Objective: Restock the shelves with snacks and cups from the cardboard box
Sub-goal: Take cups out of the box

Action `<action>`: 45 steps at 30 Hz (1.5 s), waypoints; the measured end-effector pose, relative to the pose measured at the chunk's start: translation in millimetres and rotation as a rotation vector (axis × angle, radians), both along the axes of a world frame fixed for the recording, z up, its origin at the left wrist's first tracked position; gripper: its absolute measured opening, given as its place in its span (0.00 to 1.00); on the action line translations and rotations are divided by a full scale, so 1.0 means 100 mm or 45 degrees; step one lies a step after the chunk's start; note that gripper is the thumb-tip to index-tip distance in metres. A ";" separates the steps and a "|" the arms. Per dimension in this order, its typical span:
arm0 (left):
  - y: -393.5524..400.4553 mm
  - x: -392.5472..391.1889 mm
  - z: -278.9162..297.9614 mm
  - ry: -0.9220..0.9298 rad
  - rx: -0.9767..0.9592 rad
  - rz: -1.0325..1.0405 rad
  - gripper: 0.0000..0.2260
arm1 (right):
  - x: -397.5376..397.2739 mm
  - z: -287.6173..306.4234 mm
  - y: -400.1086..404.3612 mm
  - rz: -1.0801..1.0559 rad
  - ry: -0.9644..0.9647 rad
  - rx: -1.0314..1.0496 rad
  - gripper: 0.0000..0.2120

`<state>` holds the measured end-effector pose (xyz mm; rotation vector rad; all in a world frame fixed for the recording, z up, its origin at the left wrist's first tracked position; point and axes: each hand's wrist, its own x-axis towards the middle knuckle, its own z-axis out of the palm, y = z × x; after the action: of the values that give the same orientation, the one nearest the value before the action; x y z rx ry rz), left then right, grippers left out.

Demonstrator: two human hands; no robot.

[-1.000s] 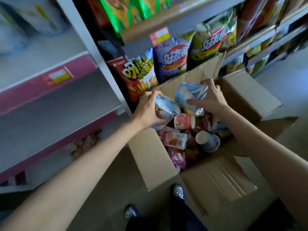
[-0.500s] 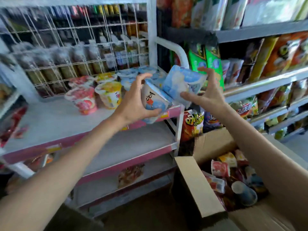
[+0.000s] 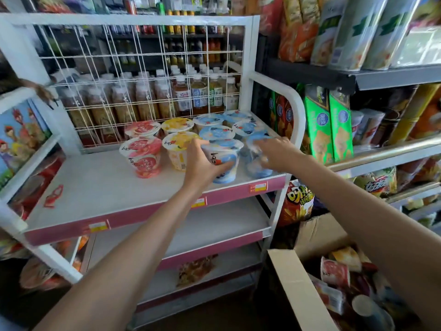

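Note:
My left hand (image 3: pixel 202 161) grips a blue-and-white cup (image 3: pixel 226 164) that stands upright near the front edge of the white top shelf (image 3: pixel 95 185). Just to its right, my right hand (image 3: pixel 274 151) holds a second blue cup (image 3: pixel 256 164), blurred, at the shelf's right front corner. Behind them stand more blue cups (image 3: pixel 216 132), yellow cups (image 3: pixel 177 126) and red cups (image 3: pixel 143 152) in rows. The open cardboard box (image 3: pixel 298 287) at the lower right holds several more cups and snack packs (image 3: pixel 334 273).
A white wire grid (image 3: pixel 143 75) backs the shelf, with drink bottles behind it. Lower shelves with pink fronts (image 3: pixel 210 249) lie below. A grey rack (image 3: pixel 381 80) on the right carries chip bags and cracker boxes. A curved white rail (image 3: pixel 293 99) bounds the shelf's right side.
Both hands lifted the two blue cups out of the box, carried them up and left, and lowered them onto the top shelf. My view rose from the box to the shelf.

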<state>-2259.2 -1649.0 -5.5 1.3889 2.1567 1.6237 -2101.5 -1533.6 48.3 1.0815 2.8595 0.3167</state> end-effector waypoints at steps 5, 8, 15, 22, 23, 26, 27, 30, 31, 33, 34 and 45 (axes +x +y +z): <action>0.18 0.01 -0.19 0.022 -0.091 -0.073 0.31 | 0.05 -0.13 0.09 0.057 0.019 0.205 0.21; 0.20 0.01 -0.24 0.043 -0.138 -0.082 0.31 | 0.08 -0.26 0.13 0.070 0.150 0.234 0.23; 0.10 0.09 -0.25 0.277 -0.066 0.013 0.31 | 0.33 -0.28 -0.04 -0.039 0.493 0.068 0.23; -0.12 0.71 -0.54 0.703 0.252 -0.246 0.16 | 1.14 -0.73 -0.13 -0.163 0.698 -0.111 0.23; -0.09 0.83 -0.63 0.695 0.200 -0.299 0.16 | 1.29 -0.83 -0.11 -0.228 0.685 -0.157 0.24; 0.05 1.15 -0.95 0.675 -0.025 -0.417 0.16 | 1.79 -1.18 -0.02 -0.461 0.583 -0.323 0.27; 0.11 1.25 -1.07 0.680 -0.119 -0.462 0.16 | 1.97 -1.32 0.01 -0.534 0.538 -0.385 0.28; 0.34 1.58 -1.43 0.655 -0.403 -0.582 0.16 | 2.46 -1.82 0.15 -0.728 0.448 -0.560 0.29; 0.43 1.71 -1.55 0.642 -0.494 -0.600 0.16 | 2.60 -2.01 0.21 -0.779 0.417 -0.615 0.29; 0.61 1.94 -1.81 0.600 -0.666 -0.611 0.16 | 2.83 -2.43 0.32 -0.849 0.339 -0.757 0.30; 0.70 2.05 -1.94 0.584 -0.763 -0.610 0.17 | 2.93 -2.64 0.38 -0.866 0.303 -0.839 0.31; 0.89 2.43 -2.86 0.445 -1.064 -0.467 0.15 | 2.97 -4.51 0.54 -0.560 -0.006 -1.125 0.40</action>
<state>-2016.6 -1559.7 -291.6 1.6639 2.1447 0.2812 -1804.8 -1479.6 -402.6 1.3713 2.2000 -0.8650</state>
